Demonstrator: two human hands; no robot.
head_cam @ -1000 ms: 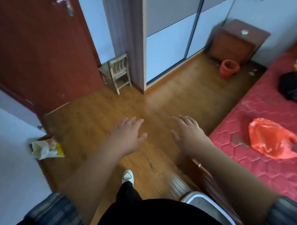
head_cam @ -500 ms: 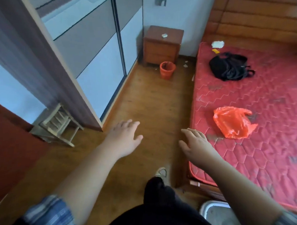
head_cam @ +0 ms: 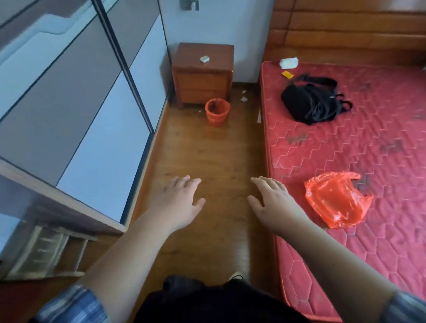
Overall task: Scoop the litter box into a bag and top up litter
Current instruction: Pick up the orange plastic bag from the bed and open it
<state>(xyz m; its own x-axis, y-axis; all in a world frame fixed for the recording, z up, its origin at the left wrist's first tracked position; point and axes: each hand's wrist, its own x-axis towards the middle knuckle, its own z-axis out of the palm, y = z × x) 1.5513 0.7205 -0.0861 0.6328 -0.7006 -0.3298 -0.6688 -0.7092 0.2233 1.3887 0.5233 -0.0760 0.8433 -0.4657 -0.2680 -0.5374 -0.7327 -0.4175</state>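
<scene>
Wooden floor (head_cam: 207, 156) runs from the person's dark trousers and the toe of one shoe (head_cam: 236, 275) up the middle of the view. Both arms reach forward over it, striped sleeves pushed back. The left hand (head_cam: 182, 201) and right hand (head_cam: 272, 202) are palm down with fingers straight and slightly spread, holding nothing. Compared with half a second ago, the hands keep the same pose, but the view has swung further toward the bed. The small wooden chair (head_cam: 47, 254) has slid to the lower left edge, blurred, and the white box corner seen at the bottom has left the frame.

Just beside the right hand, the crumpled orange bag (head_cam: 335, 200) lies on the red quilted mattress (head_cam: 389, 153), where it lay before, not touched by either hand. Sliding wardrobe doors (head_cam: 82, 106) line the left side. Farther along the mattress sits a black backpack (head_cam: 312, 101), with a yellow scrap (head_cam: 287, 74) and a white packet (head_cam: 288, 62) beyond it, below the wooden headboard (head_cam: 347, 26). At the far end of the floor, an orange bucket (head_cam: 217, 111) stands in front of a brown nightstand (head_cam: 203, 74).
</scene>
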